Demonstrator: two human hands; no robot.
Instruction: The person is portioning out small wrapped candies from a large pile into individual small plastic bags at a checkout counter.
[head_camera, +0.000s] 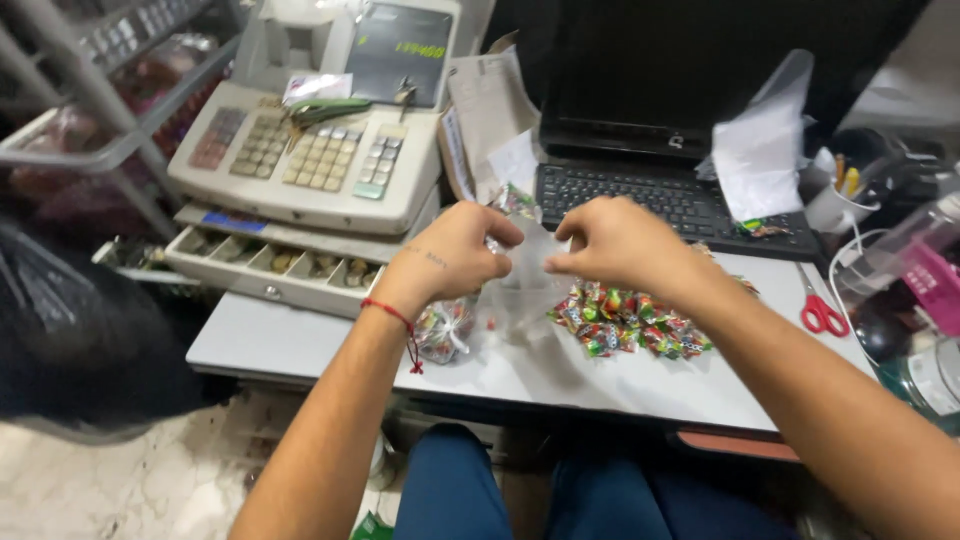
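Both hands, left hand (455, 250) and right hand (615, 243), are pinching a clear plastic bag (520, 275) with closed fingers, one filled bag (445, 330) lying done, loose colourful wrapped candies (630, 320) remaining on the white worktop (300, 340).

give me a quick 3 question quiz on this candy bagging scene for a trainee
1. True or false: the red scissors lie left of the cash register.
2. What do the left hand and right hand hold between them?
A. a clear plastic bag
B. a coin
C. a pen
3. Fill in: the pile of wrapped candies lies under the ___ hand.

Key
1. False: they lie far right on the table.
2. A, the clear plastic bag.
3. right
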